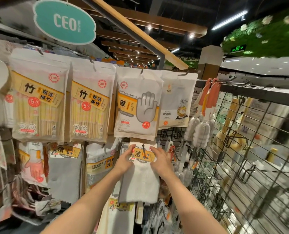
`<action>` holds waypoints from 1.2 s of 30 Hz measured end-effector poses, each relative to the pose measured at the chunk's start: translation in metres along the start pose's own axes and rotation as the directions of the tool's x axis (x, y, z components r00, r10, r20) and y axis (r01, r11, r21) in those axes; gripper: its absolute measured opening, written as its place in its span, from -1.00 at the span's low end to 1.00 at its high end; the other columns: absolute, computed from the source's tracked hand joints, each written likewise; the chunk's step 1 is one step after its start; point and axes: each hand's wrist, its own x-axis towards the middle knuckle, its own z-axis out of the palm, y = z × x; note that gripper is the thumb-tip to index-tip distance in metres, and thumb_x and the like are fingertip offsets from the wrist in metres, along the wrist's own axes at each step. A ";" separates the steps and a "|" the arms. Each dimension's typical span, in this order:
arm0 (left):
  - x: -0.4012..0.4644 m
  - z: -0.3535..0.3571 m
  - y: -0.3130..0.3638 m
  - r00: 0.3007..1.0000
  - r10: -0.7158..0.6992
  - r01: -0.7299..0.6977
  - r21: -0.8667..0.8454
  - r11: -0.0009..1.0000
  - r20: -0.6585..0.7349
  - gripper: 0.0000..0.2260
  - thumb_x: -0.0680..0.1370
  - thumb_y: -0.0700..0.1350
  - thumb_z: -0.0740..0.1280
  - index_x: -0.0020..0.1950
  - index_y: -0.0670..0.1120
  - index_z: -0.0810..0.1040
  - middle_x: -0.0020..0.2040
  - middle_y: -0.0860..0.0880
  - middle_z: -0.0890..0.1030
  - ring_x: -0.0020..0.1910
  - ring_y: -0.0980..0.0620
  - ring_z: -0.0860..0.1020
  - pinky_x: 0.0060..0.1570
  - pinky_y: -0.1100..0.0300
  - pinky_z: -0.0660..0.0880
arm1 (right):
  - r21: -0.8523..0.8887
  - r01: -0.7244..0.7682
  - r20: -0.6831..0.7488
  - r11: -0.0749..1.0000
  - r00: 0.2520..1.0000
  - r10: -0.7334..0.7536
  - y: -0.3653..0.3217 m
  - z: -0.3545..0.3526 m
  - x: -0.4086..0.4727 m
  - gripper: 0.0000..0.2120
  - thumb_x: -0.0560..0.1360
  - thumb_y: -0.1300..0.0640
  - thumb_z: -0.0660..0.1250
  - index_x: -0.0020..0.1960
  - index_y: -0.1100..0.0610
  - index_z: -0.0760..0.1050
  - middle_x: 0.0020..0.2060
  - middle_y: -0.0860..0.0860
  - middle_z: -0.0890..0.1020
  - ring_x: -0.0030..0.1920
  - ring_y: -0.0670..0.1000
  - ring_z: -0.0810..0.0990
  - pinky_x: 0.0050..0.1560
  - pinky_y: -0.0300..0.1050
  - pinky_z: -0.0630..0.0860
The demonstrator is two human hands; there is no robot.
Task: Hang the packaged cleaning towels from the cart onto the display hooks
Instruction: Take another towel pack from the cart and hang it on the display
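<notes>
Both hands [123, 160] [160, 160] holding towel pack [140, 179], on display hook [144, 149]

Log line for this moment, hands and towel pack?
left hand: grips cleaning towel pack | right hand: grips pack | hook: through header | step: hanging

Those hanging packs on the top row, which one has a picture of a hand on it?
The disposable gloves pack, third from the left on the top row, directly above the hands. It shows a grey open palm; the two bamboo packs left of it show yellow sticks.

a shop, priced packets [39, 100] on display hooks [91, 60], hanging brand sign [64, 22]
</notes>
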 end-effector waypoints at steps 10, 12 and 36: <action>-0.016 -0.007 0.022 0.986 -0.161 0.145 0.257 0.956 0.044 -0.36 0.47 -0.33 0.21 0.50 0.09 0.22 0.43 -0.07 0.36 -0.28 0.07 0.50 -0.42 0.34 0.35 | -0.263 0.060 0.062 0.963 0.997 -0.045 0.002 0.000 -0.020 -0.26 0.50 0.30 0.18 0.51 -0.18 -0.04 0.53 -0.07 -0.10 0.50 0.12 -0.09 0.36 0.15 0.25; -0.025 -0.009 0.016 0.986 -0.163 0.147 0.300 0.943 0.031 -0.49 0.50 -0.28 0.24 0.43 0.04 0.36 0.42 -0.08 0.39 -0.33 0.12 0.46 -0.44 0.38 0.37 | -0.260 0.070 0.043 0.963 0.997 -0.061 0.001 0.001 -0.031 -0.28 0.50 0.30 0.18 0.51 -0.17 -0.01 0.53 -0.07 -0.12 0.51 0.11 -0.13 0.38 0.18 0.21; -0.257 -0.094 -0.015 0.875 -0.026 0.405 0.704 0.584 -0.483 -0.48 0.46 0.00 0.28 0.43 0.09 0.29 0.32 -0.07 0.46 0.21 -0.13 0.48 0.20 -0.02 0.42 | 0.013 0.673 0.377 0.739 0.682 -0.627 -0.124 0.083 -0.162 -0.48 0.57 -0.10 0.18 0.48 -0.01 0.18 0.46 -0.03 0.26 0.47 0.02 0.16 0.46 0.07 0.12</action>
